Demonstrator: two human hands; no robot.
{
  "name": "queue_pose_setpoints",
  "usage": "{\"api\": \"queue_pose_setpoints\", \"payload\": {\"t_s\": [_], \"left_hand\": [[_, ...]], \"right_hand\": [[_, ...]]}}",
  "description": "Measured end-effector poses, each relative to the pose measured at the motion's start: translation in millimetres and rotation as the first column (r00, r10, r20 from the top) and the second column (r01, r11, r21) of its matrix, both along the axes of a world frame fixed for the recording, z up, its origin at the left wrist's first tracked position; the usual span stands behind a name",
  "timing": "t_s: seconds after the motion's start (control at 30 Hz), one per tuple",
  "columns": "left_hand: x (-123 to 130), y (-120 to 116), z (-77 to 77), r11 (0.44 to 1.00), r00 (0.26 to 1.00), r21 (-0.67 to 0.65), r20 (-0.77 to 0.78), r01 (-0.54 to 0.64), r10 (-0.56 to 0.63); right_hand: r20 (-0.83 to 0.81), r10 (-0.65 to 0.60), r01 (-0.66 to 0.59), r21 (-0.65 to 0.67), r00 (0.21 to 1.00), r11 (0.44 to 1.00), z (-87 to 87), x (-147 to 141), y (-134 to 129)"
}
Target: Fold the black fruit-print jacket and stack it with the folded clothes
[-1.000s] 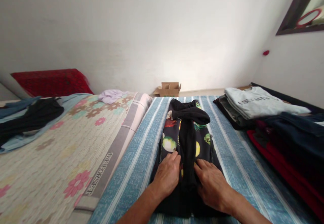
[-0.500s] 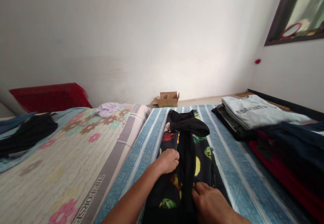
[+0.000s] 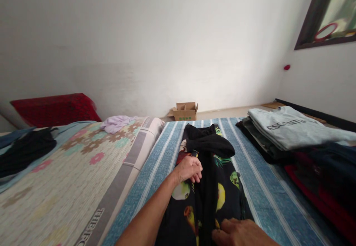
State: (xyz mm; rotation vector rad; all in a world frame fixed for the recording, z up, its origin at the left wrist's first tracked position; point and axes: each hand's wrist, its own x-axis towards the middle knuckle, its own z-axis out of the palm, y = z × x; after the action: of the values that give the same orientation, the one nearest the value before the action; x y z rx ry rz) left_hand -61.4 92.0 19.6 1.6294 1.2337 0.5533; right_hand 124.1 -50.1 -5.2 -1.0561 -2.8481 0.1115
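A black garment with a bright fruit print (image 3: 228, 179) lies lengthwise on the blue striped bed cover (image 3: 150, 164), a plain black sleeve folded across its top and down its middle. On the garment's left half, near the sleeve, rests my left hand (image 3: 189, 169), its fingers curled loosely and partly apart with no cloth visibly gripped. Lower down, at the bottom edge of the view, my right hand (image 3: 236, 232) touches the garment's right half; its fingers are bent against the cloth, and their tips are partly hidden.
A stack with a grey lettered shirt (image 3: 294, 125) and dark and red clothes (image 3: 319, 186) lies at the right. A floral mattress (image 3: 83, 171) at the left bears a lilac cloth (image 3: 116, 124) and dark clothes (image 3: 30, 149). Beyond stands a cardboard box (image 3: 185, 112).
My left hand has moved slightly up and right, its fingers loosening. My right hand has moved down toward the bottom edge. The view has shifted slightly.
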Motion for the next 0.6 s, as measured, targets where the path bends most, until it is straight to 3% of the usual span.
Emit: {"api": "queue_pose_setpoints", "payload": {"t_s": [0.07, 0.13, 0.23, 0.3, 0.4, 0.5, 0.6], "left_hand": [[7, 4, -11.4, 0.962, 0.974, 0.162, 0.098, -0.219, 0.206], [11, 7, -24.5, 0.887, 0.929, 0.278, 0.122, -0.370, 0.349], [12, 12, -38.4, 0.749, 0.865, 0.448, 0.129, -0.487, 0.485], [11, 13, -42.3, 0.701, 0.862, 0.535, 0.111, -0.472, 0.495], [11, 13, -45.3, 0.694, 0.893, 0.601, 0.076, -0.396, 0.443], [11, 10, -49.6, 0.663, 0.920, 0.686, 0.025, -0.302, 0.392], [12, 6, -50.7, 0.617, 0.928, 0.764, -0.066, -0.190, 0.368]], "right_hand": [[-0.017, -0.017, 0.014, -0.176, 1.000, 0.984, 32.5, 8, 8], [-0.150, -0.089, 0.035, -0.327, 0.985, 0.944, 57.6, 18, 19], [-0.266, -0.327, 0.246, -0.296, 0.907, 0.923, 73.1, 32, 54], [-0.254, -0.498, 0.452, -0.220, 0.829, 0.864, 70.9, 39, 88], [-0.170, -0.726, 0.719, -0.112, 0.666, 0.686, 60.0, 46, 139], [-0.099, -0.820, 0.800, -0.181, 0.563, 0.571, 50.3, 48, 175], [-0.139, -0.834, 0.794, -0.254, 0.535, 0.552, 49.1, 45, 196]]}}
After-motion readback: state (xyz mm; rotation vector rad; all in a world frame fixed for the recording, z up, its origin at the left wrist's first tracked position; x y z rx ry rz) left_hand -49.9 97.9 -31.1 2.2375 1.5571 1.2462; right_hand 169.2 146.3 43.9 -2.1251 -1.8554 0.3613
